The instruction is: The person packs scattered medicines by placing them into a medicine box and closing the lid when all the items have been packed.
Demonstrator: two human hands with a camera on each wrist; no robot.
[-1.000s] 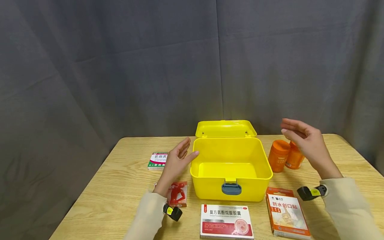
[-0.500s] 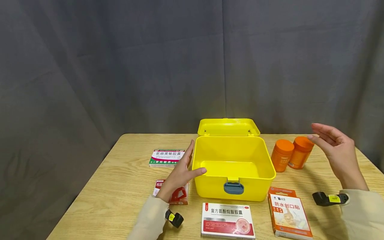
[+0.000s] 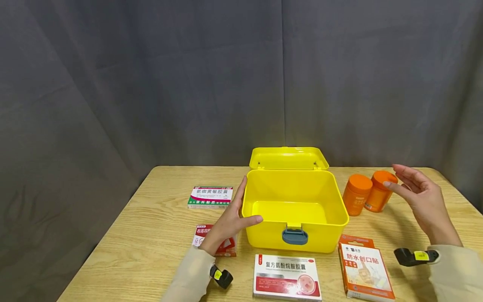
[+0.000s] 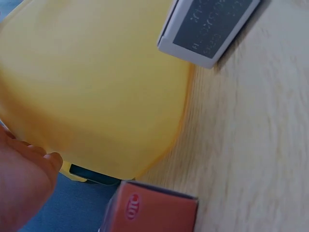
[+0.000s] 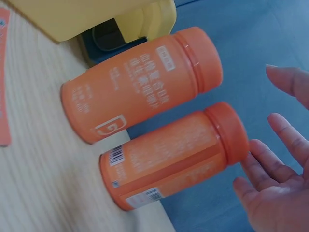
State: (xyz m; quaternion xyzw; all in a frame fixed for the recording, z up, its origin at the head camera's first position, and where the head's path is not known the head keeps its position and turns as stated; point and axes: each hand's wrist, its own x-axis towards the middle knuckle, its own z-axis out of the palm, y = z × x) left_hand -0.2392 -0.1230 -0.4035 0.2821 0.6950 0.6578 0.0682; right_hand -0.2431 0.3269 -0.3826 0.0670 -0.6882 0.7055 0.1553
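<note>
Head view: yellow medicine box (image 3: 260, 237) stands upright on the wood-grain table (image 3: 151, 247), long axis left to right, its lid (image 3: 288, 158) swung open at the far side and grey-blue clasp (image 3: 295, 237) facing the person. Left hand (image 3: 231, 220) at the box's near left corner, fingers extended along the left side, thumb spread out across the front; not clenched. Right hand (image 3: 422, 203) beside the farther-right orange bottle (image 3: 377, 193), fingers loosely bent, thumb apart from them, grasping nothing; contact with the cap cannot be told. That bottle and the nearer orange bottle (image 3: 356, 197) stand upright right of the box, long axes vertical, caps up. Waterproof bandage carton (image 3: 365, 270) lies flat at front right, long axis running away from the person, far end angled left. Red-and-white capsule carton (image 3: 286, 277) lies crosswise before the box; green-and-white capsule carton (image 3: 210, 197) crosswise at left; red ibuprofen carton (image 3: 203, 235) partly behind the left forearm. Left wrist view: yellow wall fills much of it, fingers at its edge, exact contact unclear. Right wrist view: both bottles slant across, caps toward the spread, unclenched fingers, one fingertip just beside the lower cap.
</note>
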